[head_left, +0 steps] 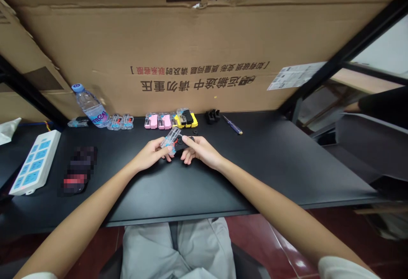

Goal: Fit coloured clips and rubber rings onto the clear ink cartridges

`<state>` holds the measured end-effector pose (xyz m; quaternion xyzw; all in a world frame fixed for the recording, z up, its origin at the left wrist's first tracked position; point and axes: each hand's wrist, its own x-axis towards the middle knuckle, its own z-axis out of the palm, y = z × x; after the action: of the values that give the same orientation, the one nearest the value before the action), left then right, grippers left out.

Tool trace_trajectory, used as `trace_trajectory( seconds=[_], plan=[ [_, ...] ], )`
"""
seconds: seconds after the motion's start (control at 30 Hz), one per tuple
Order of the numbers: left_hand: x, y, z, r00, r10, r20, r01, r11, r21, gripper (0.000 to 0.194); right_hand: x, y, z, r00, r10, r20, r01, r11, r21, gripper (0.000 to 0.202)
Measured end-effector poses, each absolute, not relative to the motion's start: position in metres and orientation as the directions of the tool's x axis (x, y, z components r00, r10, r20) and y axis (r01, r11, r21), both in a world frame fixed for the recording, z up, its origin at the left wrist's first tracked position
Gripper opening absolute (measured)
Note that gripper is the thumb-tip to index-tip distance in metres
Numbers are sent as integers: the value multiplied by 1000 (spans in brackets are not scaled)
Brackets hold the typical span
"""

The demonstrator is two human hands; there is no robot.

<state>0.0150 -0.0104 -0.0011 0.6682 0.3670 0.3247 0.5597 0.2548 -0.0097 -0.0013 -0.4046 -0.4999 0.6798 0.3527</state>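
Observation:
Over the middle of the table, my left hand (150,155) is closed on a clear plastic casing (172,136) with bits of blue and red in it. Pressed up beside that casing is a black plastic part (180,143) with a round feature, pinched by my right hand (205,150). The two parts touch or overlap; whether they are joined I cannot tell. Just beyond my right fingers lies a small black piece (195,132). Behind my hands stand pink-and-clear units (153,121) and yellow-and-black units (188,120).
Several clear casings (127,121) and a water bottle (92,106) are at the back left. A white power strip (37,160) and a blurred-out dark object (79,168) lie at left. Black parts (212,116) and a screwdriver (233,125) sit right of the units. Cardboard (191,36) walls the back.

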Motion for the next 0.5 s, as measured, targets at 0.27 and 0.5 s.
trace_trajectory(
  seconds=[0.27,0.5],
  plan=[
    [14,-9,-1,519,855,12,136,-96,986,46,253,-10,-1,-404,908,-113,-146,-186,-972,48],
    [15,-8,-4,483,875,24,149,-109,983,45,252,-10,-4,-390,917,-81,-138,-145,-980,47]
  ],
)
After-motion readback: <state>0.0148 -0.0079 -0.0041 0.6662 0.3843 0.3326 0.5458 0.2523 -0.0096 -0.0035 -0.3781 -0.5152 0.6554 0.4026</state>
